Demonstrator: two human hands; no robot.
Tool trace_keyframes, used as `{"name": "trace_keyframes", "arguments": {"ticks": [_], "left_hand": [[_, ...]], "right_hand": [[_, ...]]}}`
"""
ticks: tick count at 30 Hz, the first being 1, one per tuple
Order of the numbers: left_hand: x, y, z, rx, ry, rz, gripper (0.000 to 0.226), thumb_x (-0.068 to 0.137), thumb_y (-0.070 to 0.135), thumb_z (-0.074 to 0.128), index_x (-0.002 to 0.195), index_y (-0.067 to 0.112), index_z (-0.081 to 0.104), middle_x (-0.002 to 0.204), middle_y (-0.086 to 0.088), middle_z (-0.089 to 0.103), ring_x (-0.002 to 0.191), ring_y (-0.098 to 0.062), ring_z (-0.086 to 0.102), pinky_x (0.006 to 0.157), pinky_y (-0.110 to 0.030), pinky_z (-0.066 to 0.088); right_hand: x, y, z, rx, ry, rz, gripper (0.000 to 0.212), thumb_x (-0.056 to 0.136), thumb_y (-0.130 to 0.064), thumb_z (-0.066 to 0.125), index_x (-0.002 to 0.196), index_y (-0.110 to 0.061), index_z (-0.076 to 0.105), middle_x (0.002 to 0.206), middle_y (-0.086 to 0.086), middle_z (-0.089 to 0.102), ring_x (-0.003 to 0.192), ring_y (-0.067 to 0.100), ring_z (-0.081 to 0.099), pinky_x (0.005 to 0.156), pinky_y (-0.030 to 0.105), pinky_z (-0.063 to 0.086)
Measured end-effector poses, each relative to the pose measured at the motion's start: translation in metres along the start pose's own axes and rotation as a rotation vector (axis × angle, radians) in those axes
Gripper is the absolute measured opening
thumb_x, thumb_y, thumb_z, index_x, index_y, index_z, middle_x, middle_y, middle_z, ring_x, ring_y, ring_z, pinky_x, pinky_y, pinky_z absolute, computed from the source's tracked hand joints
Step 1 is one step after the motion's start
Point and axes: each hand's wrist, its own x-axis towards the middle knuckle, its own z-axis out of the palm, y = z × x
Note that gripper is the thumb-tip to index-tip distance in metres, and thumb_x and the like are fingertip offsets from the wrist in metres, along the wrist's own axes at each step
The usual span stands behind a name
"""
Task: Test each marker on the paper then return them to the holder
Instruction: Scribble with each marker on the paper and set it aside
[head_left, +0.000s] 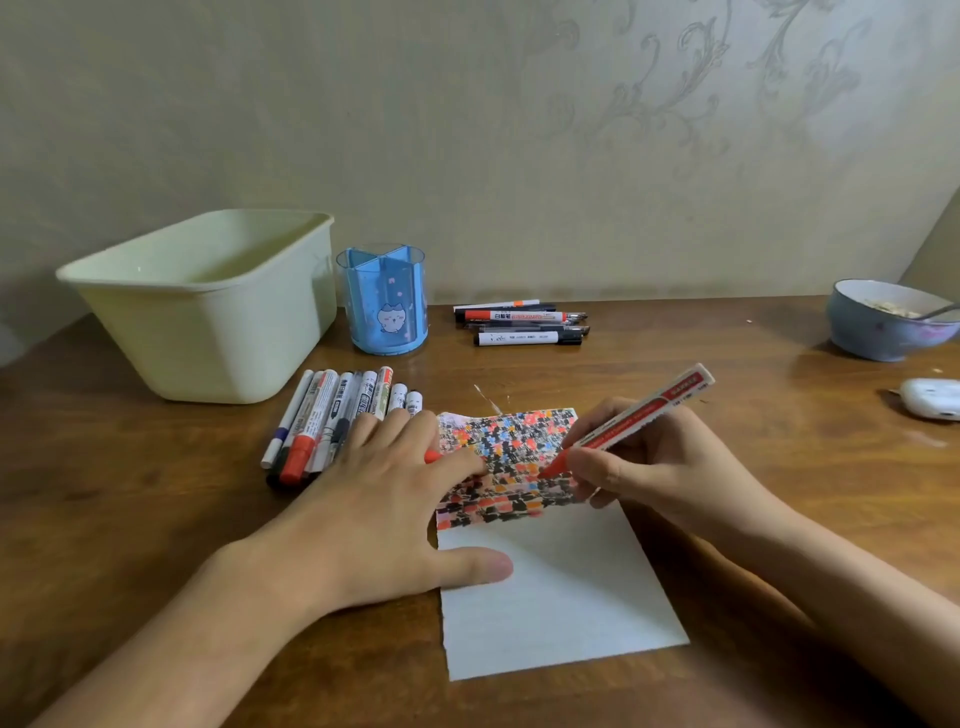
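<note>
White rectangular paper sheet (561, 587) is pinned flat to the brown wooden counter (156, 519) by the left hand (384, 499), fingers spread, so strokes cannot shift it. Right hand (649, 462), grip clamped on the red-and-white marker (631, 421), sets its tip on the sheet; the blue translucent plastic holder (383, 301) stands beyond.

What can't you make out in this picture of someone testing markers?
Head view only:
- The red cap: mostly hidden under the left hand.
- Lower ends of some markers beside the paper: covered by that hand's fingers.
- Marker label print: too small to read.
- The bowl: cut off by the right edge, contents blurred.
</note>
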Motion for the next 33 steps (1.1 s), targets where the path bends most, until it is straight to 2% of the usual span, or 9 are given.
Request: {"name": "trace_keyframes", "arguments": {"ticks": [5,9,20,26,29,33], "left_hand": [[0.0,0.003,0.0,0.002,0.017,-0.039,0.094,0.065,0.098,0.025,0.145,0.048,0.021,0.109,0.01,0.02,0.099,-0.01,0.014,0.094,-0.031,0.022],[0.0,0.004,0.0,-0.029,-0.007,-0.044,0.092,0.067,0.097,0.027,0.146,0.049,0.018,0.114,0.011,0.02,0.108,-0.01,0.017,0.102,-0.034,0.021],[0.001,0.004,0.0,-0.04,-0.041,-0.05,0.093,0.065,0.097,0.027,0.145,0.05,0.018,0.131,0.011,0.022,0.122,-0.013,0.018,0.108,-0.037,0.021],[0.001,0.003,0.001,-0.051,-0.027,-0.044,0.091,0.065,0.097,0.028,0.144,0.05,0.019,0.13,0.01,0.023,0.121,-0.013,0.017,0.106,-0.037,0.02],[0.001,0.002,0.002,-0.044,-0.009,-0.035,0.09,0.066,0.097,0.027,0.142,0.05,0.02,0.121,0.011,0.023,0.112,-0.012,0.018,0.101,-0.035,0.021],[0.0,0.002,0.002,-0.04,-0.003,-0.03,0.089,0.067,0.097,0.028,0.142,0.05,0.022,0.117,0.01,0.022,0.11,-0.012,0.019,0.102,-0.035,0.022]], "right_hand": [[-0.002,0.004,0.005,-0.093,-0.013,-0.042,0.022,0.083,-0.032,0.073,0.097,-0.015,0.071,0.086,0.002,0.076,0.074,0.019,0.075,0.065,0.034,0.061],[-0.001,0.007,0.009,-0.115,0.0,-0.021,0.011,0.087,-0.025,0.073,0.093,-0.017,0.071,0.081,0.004,0.076,0.071,0.02,0.074,0.064,0.037,0.061],[-0.001,0.009,0.01,-0.145,0.019,0.001,0.009,0.087,-0.021,0.071,0.091,-0.013,0.07,0.074,-0.004,0.073,0.065,0.018,0.073,0.061,0.03,0.06],[0.0,0.01,0.01,-0.149,0.004,-0.008,0.008,0.087,-0.021,0.071,0.091,-0.014,0.07,0.075,-0.005,0.074,0.066,0.018,0.073,0.061,0.029,0.059],[0.0,0.009,0.011,-0.157,0.002,-0.018,0.008,0.087,-0.021,0.071,0.092,-0.014,0.07,0.076,-0.007,0.074,0.067,0.018,0.073,0.061,0.029,0.06],[-0.002,0.007,0.011,-0.178,-0.005,-0.032,0.004,0.087,-0.018,0.072,0.089,-0.015,0.071,0.078,-0.005,0.075,0.067,0.016,0.073,0.062,0.031,0.062]]}}
